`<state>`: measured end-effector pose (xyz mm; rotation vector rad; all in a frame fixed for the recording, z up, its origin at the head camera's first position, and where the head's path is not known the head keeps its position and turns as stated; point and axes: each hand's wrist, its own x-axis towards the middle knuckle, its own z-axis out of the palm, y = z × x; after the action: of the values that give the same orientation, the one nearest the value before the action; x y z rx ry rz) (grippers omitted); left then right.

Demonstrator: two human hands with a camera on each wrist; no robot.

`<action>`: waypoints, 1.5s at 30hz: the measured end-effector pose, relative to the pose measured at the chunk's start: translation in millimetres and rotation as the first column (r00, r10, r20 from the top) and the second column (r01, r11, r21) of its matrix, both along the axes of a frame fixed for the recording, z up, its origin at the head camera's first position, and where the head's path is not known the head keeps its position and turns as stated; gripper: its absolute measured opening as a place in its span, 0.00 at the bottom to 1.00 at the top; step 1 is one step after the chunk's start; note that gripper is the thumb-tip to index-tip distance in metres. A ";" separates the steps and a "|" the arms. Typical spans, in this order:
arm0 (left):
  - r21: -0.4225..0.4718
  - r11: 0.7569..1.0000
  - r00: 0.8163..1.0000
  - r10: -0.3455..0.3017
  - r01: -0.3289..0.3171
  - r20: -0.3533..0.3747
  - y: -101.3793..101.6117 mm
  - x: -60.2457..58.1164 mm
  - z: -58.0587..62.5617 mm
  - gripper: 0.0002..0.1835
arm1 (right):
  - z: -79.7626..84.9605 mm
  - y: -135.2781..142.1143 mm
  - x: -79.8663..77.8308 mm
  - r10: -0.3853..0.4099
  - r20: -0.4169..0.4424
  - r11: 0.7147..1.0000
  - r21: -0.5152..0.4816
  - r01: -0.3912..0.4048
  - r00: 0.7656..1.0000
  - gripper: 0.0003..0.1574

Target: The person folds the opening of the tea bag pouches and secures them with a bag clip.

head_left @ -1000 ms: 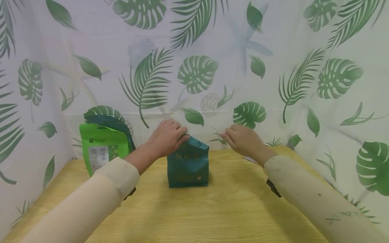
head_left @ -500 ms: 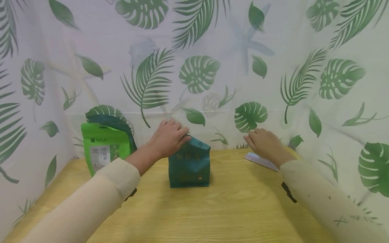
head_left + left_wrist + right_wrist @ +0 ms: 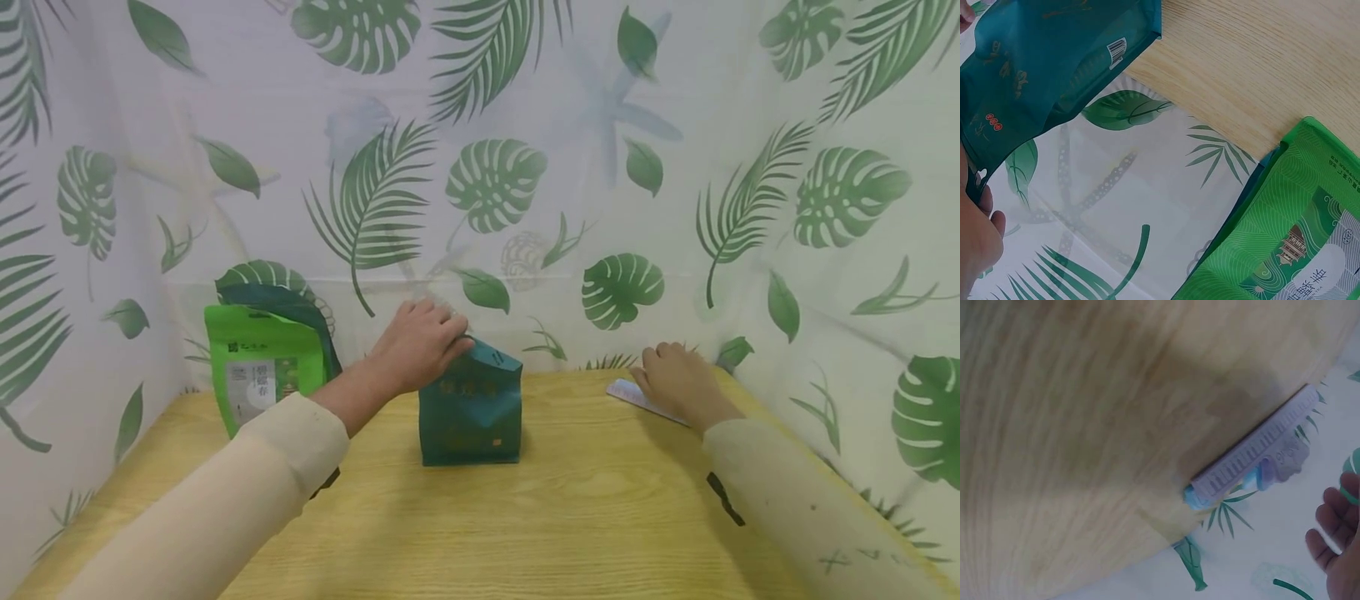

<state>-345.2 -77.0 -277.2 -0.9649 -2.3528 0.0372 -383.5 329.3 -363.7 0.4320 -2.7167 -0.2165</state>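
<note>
My left hand (image 3: 420, 346) grips the folded top of a teal tea bag (image 3: 472, 425) that stands upright on the table. In the left wrist view, the fingers and thumb close on the end of that bag (image 3: 1054, 69). My right hand (image 3: 681, 385) hovers over a lilac bag clip (image 3: 626, 392) at the table's back right, partly covering it. The right wrist view has the clip (image 3: 1254, 453) lying whole, with ridges along its bar and pale blue parts. The fingers there (image 3: 1338, 515) are loosely bent, apart from the clip, and hold nothing.
At the back left stands a bright green tea bag (image 3: 262, 350), with a dark teal bag (image 3: 318, 321) behind it. My left forearm passes in front of them. A white leaf-print cloth (image 3: 480, 100) surrounds the wooden table (image 3: 525, 533) at the back and sides.
My right hand has moved right and down, away from the teal bag to the clip, which came into fuller view. The left hand keeps its grip on the bag's top.
</note>
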 end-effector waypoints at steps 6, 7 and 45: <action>0.001 1.000 1.000 -0.003 0.003 -0.009 -0.4 -0.3 0.4 0.13 | -11.2 8.7 7.6 -0.103 0.072 0.993 0.062 0.099 0.992 0.17; 0.003 1.000 1.000 -0.004 0.004 -0.010 -0.6 -0.4 0.5 0.13 | -12.5 9.9 8.2 -0.110 0.085 0.992 0.066 0.104 0.990 0.15; 0.014 0.999 0.999 -0.032 0.033 -0.025 -0.3 -3.4 -2.0 0.14 | 24.1 -38.1 11.9 0.136 0.130 0.991 -0.023 -0.135 0.982 0.10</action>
<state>-348.5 -77.3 -279.2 -0.9900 -2.3114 0.0193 -371.6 291.2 -339.6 0.6462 -2.8008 -0.1364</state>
